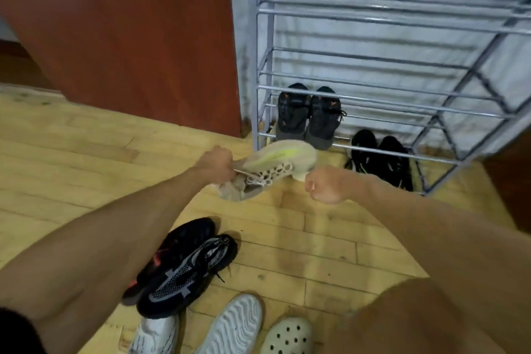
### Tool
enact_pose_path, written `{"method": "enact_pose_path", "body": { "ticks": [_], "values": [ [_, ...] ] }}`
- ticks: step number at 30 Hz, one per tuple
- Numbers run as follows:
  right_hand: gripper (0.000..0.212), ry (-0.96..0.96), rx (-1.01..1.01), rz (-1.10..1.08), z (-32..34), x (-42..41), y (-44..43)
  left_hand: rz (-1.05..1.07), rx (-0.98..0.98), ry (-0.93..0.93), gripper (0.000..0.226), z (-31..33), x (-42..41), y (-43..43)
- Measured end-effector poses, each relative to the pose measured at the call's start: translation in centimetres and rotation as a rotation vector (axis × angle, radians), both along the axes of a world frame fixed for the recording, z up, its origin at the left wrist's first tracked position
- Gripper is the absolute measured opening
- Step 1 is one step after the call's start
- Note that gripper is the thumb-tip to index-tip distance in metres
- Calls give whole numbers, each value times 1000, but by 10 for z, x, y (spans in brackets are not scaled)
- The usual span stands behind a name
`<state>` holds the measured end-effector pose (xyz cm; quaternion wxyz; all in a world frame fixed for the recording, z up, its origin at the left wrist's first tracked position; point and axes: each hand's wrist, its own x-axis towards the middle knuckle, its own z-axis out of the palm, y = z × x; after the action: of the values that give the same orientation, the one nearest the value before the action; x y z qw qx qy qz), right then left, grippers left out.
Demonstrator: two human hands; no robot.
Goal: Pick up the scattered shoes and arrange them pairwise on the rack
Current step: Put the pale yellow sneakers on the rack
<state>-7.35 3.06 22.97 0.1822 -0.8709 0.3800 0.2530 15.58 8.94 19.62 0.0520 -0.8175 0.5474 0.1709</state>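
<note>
Your left hand (217,159) is clenched around the heel end and laces of a beige shoe (275,168) with a lime streak, and it hangs in the air just in front of the rack (402,95), toward 12 o'clock from you. Your right hand (324,185) is curled into a fist touching the shoe's toe side — whether it actually grips anything, I cannot tell.

On the bottom shelf a grey pair (309,116) sits at the left, and a black pair (382,159) lies at 1 o'clock, at the rack's front edge.

Risks, as I judge them: held by laces, the shoe may swing and clip the front bar or knock the grey pair askew. Its mate isn't clearly visible — shelve it alone and pairing suffers. At 6 o'clock dark sneakers (184,264), a white shoe (232,322) and a perforated clog (287,336) crowd the floor (71,152); stepping forward could scatter them.
</note>
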Motion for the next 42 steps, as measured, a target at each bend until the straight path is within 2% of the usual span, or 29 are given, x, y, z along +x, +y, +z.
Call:
{"method": "enact_pose_path", "body": {
  "ticks": [4, 7, 11, 15, 18, 23, 26, 30, 34, 36, 39, 42],
  "values": [
    [28, -110, -23, -103, 61, -54, 11, -69, -162, 235, 28, 69, -66, -15],
    [22, -349, 50, -344, 92, -98, 13, -55, -228, 510, 25, 102, -120, -25],
    [49, -719, 185, -705, 97, -159, 11, -43, -256, 762, 24, 133, -192, -33],
    [52, -1073, 242, -929, 98, -224, 16, -36, -200, 972, 37, 149, -261, -41],
    [52, -1215, 262, -1052, 95, -276, 26, -76, -170, 986, 37, 147, -315, -43],
    [50, -1238, 275, -1242, 72, -353, 59, -145, -63, 968, 27, 118, -404, -25],
    [48, -1250, 275, -1336, 52, -393, 78, -136, 5, 1037, 20, 91, -449, -9],
    [46, -1200, 356, -1389, 13, -431, 96, -62, 79, 1080, 35, 50, -478, 5],
    [44, -1310, 434, -1595, -42, -449, 101, -28, 1, 1079, 10, -1, -491, 11],
    [41, -1319, 443, -1776, -71, -454, 101, 23, -17, 1060, 9, -30, -495, 11],
    [36, -1117, 438, -1963, -115, -459, 102, 104, 40, 1069, 19, -65, -498, 11],
    [39, -883, 477, -2050, -154, -457, 104, 103, 77, 1031, 22, -94, -496, 5]
  ]
}}
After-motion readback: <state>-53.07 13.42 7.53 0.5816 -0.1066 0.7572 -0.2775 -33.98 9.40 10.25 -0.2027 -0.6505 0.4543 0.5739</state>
